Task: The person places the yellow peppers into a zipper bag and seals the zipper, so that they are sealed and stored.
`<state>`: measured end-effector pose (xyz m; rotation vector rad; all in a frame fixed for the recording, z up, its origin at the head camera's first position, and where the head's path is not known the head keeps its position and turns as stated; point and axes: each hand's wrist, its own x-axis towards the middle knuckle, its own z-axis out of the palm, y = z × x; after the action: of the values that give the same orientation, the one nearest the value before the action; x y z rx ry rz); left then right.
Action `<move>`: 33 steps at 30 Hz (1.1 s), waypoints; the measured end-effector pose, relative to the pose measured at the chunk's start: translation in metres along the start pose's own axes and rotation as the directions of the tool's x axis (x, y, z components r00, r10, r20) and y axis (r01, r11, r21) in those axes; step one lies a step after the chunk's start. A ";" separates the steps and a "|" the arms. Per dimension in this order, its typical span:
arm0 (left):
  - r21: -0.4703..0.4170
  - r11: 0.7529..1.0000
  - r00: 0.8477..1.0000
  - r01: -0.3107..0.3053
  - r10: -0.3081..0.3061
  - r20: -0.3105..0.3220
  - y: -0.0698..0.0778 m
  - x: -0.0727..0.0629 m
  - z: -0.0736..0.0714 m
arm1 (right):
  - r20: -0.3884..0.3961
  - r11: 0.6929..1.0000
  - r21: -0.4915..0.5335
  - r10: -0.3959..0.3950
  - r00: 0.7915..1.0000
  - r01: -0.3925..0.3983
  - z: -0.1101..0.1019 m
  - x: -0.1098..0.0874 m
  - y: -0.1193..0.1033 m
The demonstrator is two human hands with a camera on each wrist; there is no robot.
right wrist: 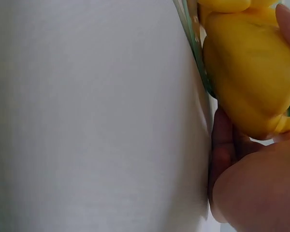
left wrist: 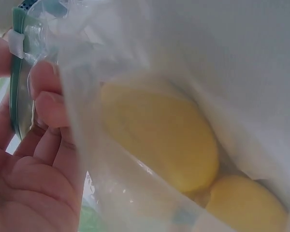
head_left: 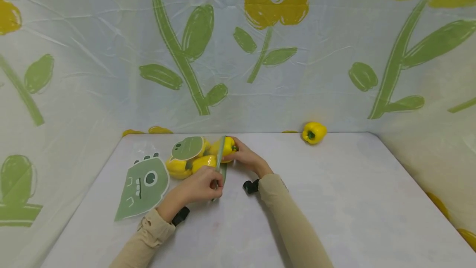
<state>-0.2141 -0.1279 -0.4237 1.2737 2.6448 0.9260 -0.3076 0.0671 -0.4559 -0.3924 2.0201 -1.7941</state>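
Observation:
A clear zip bag with green edging (head_left: 220, 152) and a green cartoon print (head_left: 187, 148) holds several yellow bell peppers (head_left: 203, 162). My left hand (head_left: 205, 183) pinches the bag's edge near its mouth. In the left wrist view, a white zip slider (left wrist: 17, 43) sits by those fingers, and peppers (left wrist: 159, 135) show through the plastic. At the mouth, my right hand (head_left: 247, 157) grips another yellow bell pepper (head_left: 229, 145), stem toward the palm. The right wrist view shows this pepper (right wrist: 251, 72) against the green edge, thumb on one side and fingers beneath.
A flat green one-eyed monster shape (head_left: 145, 187) lies on the white table left of the filled bag. One loose yellow bell pepper (head_left: 314, 132) sits at the table's back edge, right of centre. Behind the table hangs a flower-print cloth (head_left: 316, 90).

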 end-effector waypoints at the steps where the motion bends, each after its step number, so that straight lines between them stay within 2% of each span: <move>1: 0.001 1.000 1.000 -0.001 0.001 0.000 0.001 0.000 0.000 | 0.005 1.000 -0.018 0.004 1.000 -0.004 0.000 0.000 0.000; 7: -0.003 1.000 1.000 -0.016 0.016 0.009 0.001 0.000 -0.002 | 0.013 0.986 -0.160 0.049 0.999 -0.046 0.001 0.003 0.001; 10: -0.002 1.000 1.000 -0.006 0.006 0.018 0.000 0.001 -0.002 | 0.017 0.983 -0.167 0.077 0.997 -0.073 -0.003 0.002 0.004; 12: 0.003 1.000 1.000 0.003 -0.003 0.022 0.000 0.001 -0.003 | 0.023 0.990 -0.117 0.084 0.996 -0.080 -0.010 -0.001 0.008; 15: -0.002 1.000 0.999 0.017 -0.017 0.029 -0.001 0.000 -0.004 | 0.050 0.997 0.059 0.043 0.998 -0.046 -0.023 -0.007 0.014; 19: -0.013 1.000 0.999 0.024 -0.024 0.037 -0.001 0.000 -0.004 | 0.091 0.966 0.258 -0.054 0.994 0.028 -0.036 -0.016 0.022; 22: -0.014 1.000 0.999 0.025 -0.024 0.036 -0.001 0.000 -0.004 | 0.056 0.951 0.292 -0.119 0.991 0.098 -0.040 -0.020 0.027; 27: -0.008 1.000 0.999 0.025 -0.025 0.030 -0.001 0.000 -0.004 | -0.076 0.946 0.267 -0.171 0.982 0.185 -0.037 -0.021 0.032; 33: 0.009 1.000 1.000 -0.008 0.007 0.021 -0.002 0.000 -0.002 | -0.141 0.979 0.094 -0.170 0.975 0.184 -0.030 -0.018 0.030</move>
<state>-0.2161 -0.1301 -0.4230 1.2889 2.6330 0.8978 -0.3039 0.1058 -0.4811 -0.4437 2.0212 -2.0763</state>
